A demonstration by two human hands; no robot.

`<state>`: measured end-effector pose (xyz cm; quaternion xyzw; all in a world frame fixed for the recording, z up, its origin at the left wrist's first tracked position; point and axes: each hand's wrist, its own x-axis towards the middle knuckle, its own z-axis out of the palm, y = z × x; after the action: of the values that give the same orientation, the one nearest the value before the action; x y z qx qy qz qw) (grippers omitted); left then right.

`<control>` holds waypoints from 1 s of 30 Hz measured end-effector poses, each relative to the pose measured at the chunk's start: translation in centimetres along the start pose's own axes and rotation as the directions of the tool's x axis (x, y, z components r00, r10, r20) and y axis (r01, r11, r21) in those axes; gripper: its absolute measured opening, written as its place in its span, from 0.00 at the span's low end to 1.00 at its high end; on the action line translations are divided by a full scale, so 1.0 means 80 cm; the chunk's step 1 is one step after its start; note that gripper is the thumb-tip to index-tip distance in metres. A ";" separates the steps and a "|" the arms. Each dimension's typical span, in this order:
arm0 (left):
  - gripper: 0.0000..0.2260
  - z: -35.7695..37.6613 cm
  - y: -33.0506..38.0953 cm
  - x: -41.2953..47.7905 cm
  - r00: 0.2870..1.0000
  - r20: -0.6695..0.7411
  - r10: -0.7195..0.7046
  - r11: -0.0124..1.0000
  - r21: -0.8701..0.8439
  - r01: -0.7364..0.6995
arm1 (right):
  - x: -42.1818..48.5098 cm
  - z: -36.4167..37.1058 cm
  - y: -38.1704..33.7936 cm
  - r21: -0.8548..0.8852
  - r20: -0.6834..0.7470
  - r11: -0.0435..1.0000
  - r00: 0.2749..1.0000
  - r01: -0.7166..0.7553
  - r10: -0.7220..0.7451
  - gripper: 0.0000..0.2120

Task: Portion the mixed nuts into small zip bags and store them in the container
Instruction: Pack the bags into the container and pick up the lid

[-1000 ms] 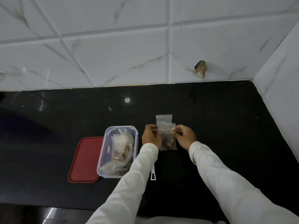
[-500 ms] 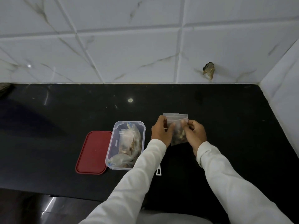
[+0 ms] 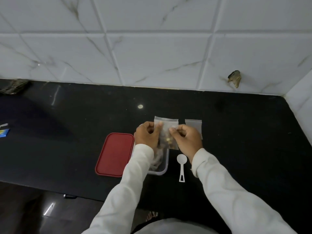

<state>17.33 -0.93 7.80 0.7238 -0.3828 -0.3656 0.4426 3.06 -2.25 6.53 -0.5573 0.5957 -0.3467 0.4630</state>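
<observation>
- Clear plastic is the thing in hand: a small zip bag held upright between both hands just above the black counter. Its mouth points to the far side, and the mixed nuts are settled at its near, lower end. Held this way, the nuts sit clear of the seal.
- The left hand grips the bag's left edge, fingers curled round it and thumb on the front, which steadies the bag.
- The right hand pinches the bag near its right edge between thumb and fingertip. I judge this to be the zip being pressed closed, though whether the seal is already shut is too fine to tell.
- The clear container sits directly near of the bag, half hidden by the left sleeve, with crumpled plastic showing inside. It is close enough that a finished portion needs only a short drop.
- Its red lid lies flat just left of the container, leaving the box open to take more bags.
- A white scoop lies just right of the container, bowl far and handle near, in easy reach of the right hand.
- An empty zip bag lies flat on the far side of the right hand, partly hidden by it. It is probably the next one to fill.
</observation>
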 end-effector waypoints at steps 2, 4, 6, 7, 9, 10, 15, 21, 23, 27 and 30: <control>0.05 -0.021 -0.012 0.006 0.997 0.060 -0.038 0.996 0.083 0.033 | 0.002 0.023 0.000 -0.112 -0.009 0.994 1.000 -0.013 0.013 0.07; 0.08 -0.038 -0.023 0.011 0.993 0.092 -0.080 0.981 0.181 0.062 | 0.006 0.042 -0.002 -0.256 -0.002 0.966 1.000 -0.030 0.030 0.08; 0.12 -0.046 -0.033 0.017 0.989 0.082 -0.127 0.956 0.277 0.099 | 0.008 0.060 -0.006 -0.388 -0.010 0.921 1.000 -0.029 0.027 0.09; 0.13 -0.049 -0.037 0.018 0.987 0.072 -0.147 0.942 0.314 0.117 | 0.009 0.068 -0.008 -0.438 -0.016 0.899 1.000 -0.030 0.026 0.10; 0.14 -0.051 -0.047 0.020 0.985 0.058 -0.162 0.917 0.378 0.129 | 0.011 0.082 -0.011 -0.518 -0.024 0.854 0.999 -0.049 0.043 0.11; 0.15 -0.052 -0.050 0.021 0.986 0.059 -0.159 0.904 0.410 0.121 | 0.013 0.088 -0.011 -0.555 -0.026 0.829 0.998 -0.060 0.055 0.12; 0.22 -0.046 -0.044 0.028 0.964 0.215 -0.157 0.646 0.761 -0.064 | 0.016 0.106 -0.013 -0.673 -0.034 0.725 0.985 -0.146 0.167 0.14; 0.25 -0.047 -0.040 0.015 0.935 0.351 -0.053 0.506 0.816 -0.278 | -0.002 0.108 -0.028 -0.688 -0.065 0.716 0.993 -0.115 0.097 0.24; 0.27 -0.051 -0.041 0.011 0.930 0.364 0.043 0.537 0.777 -0.329 | -0.016 0.103 -0.031 -0.753 -0.031 0.658 0.999 -0.001 -0.034 0.26; 0.21 -0.053 -0.053 0.011 0.891 0.404 0.208 0.630 0.641 -0.438 | -0.038 0.097 -0.025 -0.757 0.256 0.607 0.964 0.243 -0.067 0.22; 0.20 -0.050 -0.057 0.012 0.815 0.565 0.128 0.501 0.672 -0.545 | -0.036 0.104 -0.011 -0.732 0.388 0.616 0.921 0.292 0.023 0.25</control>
<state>22.24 1.11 4.79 0.6468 -0.7337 -0.2066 0.0256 11.04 1.32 5.07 -0.7992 0.5466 0.0184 0.2493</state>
